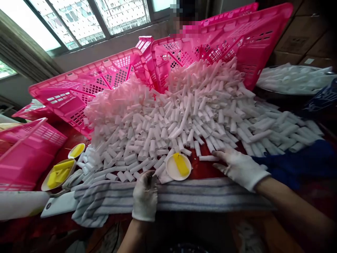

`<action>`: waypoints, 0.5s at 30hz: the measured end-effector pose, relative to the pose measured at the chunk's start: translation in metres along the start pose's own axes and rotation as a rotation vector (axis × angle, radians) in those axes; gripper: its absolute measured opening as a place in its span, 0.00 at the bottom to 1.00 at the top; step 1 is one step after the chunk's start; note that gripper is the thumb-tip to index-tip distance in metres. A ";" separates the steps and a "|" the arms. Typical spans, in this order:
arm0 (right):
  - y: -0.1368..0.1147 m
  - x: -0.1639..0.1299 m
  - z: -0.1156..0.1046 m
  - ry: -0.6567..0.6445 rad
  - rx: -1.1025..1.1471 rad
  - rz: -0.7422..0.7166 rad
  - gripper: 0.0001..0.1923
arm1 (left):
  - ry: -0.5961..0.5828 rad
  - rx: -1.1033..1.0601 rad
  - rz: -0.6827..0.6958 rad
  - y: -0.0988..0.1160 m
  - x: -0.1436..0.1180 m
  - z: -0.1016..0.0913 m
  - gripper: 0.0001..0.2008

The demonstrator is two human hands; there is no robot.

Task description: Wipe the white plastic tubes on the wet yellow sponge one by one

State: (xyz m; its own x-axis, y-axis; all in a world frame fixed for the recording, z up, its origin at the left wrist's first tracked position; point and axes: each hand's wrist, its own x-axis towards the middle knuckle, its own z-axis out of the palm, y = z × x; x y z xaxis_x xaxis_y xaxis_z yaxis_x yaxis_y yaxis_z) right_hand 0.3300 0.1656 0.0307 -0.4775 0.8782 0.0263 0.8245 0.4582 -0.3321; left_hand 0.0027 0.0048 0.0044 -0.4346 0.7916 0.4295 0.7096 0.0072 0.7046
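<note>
A short white tube (160,170) sits near the middle of the near edge of the red surface (204,170), one end seemingly pinched by the left hand (144,195), whose grip is curled tight, probably to steady it. Just right of it, a small dish (170,172) with a yellow block (181,165) lies between the hands, likely to suit both. The right hand (240,167) has its fingers spread and holds nothing, just beside a loose tube (209,158); I cannot tell whether they touch. A striped towel (195,196) runs along the near edge, perhaps as wrist padding. Beyond, a heap of tubes (163,131) reaches toward the far edge, spilling from two pink baskets (263,38), tipped toward the person, presumably for easy reach
</note>
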 end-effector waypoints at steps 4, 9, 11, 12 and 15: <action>-0.019 0.012 0.021 -0.082 -0.053 0.014 0.20 | -0.206 -0.027 0.053 0.007 0.006 0.008 0.09; -0.026 0.007 0.026 0.106 0.364 0.112 0.21 | -0.318 0.163 0.222 0.009 0.021 0.026 0.13; -0.044 0.003 0.025 0.085 0.623 0.081 0.24 | -0.316 0.169 0.251 0.004 0.028 0.031 0.12; -0.056 0.002 0.026 0.053 0.741 0.060 0.25 | -0.312 0.151 0.266 0.001 0.030 0.032 0.11; -0.089 0.003 0.034 -0.010 1.028 0.076 0.29 | -0.295 0.072 0.311 -0.007 0.035 0.032 0.12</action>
State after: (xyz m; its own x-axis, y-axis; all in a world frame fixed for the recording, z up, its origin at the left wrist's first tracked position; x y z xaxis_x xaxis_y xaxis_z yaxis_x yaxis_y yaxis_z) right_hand 0.2448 0.1224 0.0289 -0.4413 0.8967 -0.0343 0.1966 0.0594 -0.9787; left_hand 0.0006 0.0518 -0.0036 -0.0238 0.9034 0.4281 0.8232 -0.2253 0.5212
